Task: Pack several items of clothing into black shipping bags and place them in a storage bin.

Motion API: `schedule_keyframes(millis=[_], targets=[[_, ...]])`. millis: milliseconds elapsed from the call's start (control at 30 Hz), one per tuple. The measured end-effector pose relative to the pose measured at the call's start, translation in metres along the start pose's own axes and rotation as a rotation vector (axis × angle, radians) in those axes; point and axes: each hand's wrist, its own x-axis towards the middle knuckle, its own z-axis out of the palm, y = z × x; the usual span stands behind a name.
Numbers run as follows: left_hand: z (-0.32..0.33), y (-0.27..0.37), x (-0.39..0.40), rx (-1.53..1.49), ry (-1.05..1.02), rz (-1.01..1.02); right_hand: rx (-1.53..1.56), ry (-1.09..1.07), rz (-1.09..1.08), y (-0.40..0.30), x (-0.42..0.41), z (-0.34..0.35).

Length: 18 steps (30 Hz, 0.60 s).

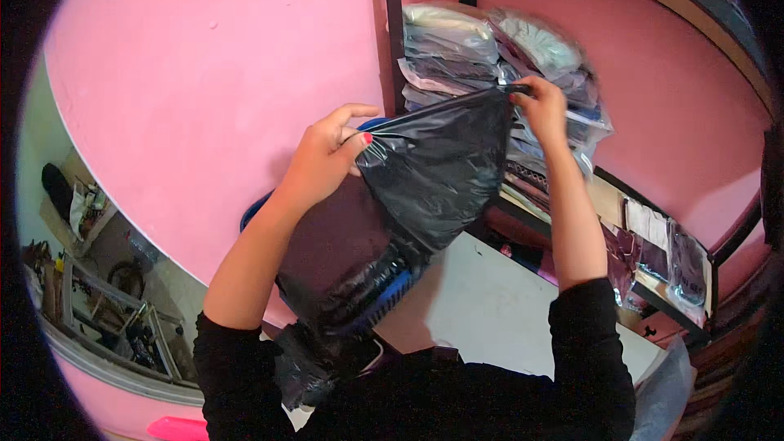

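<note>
A black plastic bag (447, 162) is stretched between my two hands, its upper edge pulled into a slanting line. My left hand (327, 156) pinches one corner between thumb and fingers, index finger extended. Higher and to the right, my right hand (545, 111) grips the opposite corner. Below the bag stands a blue plastic basket (395, 297) with ribbed sides, partly hidden by the bag and my left arm. A smooth dark surface (337, 233) fills its near side; I cannot tell whether it is cloth or plastic. More crumpled black plastic (306, 361) hangs beneath.
Folded garments in clear bags (453, 43) are stacked on a dark-framed shelf behind my right hand. Packaged clothes (652, 245) lie on a lower shelf at right. A white tabletop (490, 300) lies before me. Pink wall (214, 73) rises at left, beside an opening showing stored frames (122, 312).
</note>
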Motion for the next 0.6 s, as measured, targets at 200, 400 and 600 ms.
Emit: schedule_keyframes(millis=[200,400,600], targets=[[-0.045,-0.152,0.065,-0.02,0.122,-0.212,-0.036,-0.053,0.128,0.031,0.03,0.156],[-0.067,-0.275,0.074,-0.078,0.217,-0.43,-0.096,-0.094,0.108,0.045,0.017,0.26],[-0.045,-0.32,0.069,-0.018,0.29,-0.669,0.08,-0.378,0.037,0.083,-0.021,0.292]])
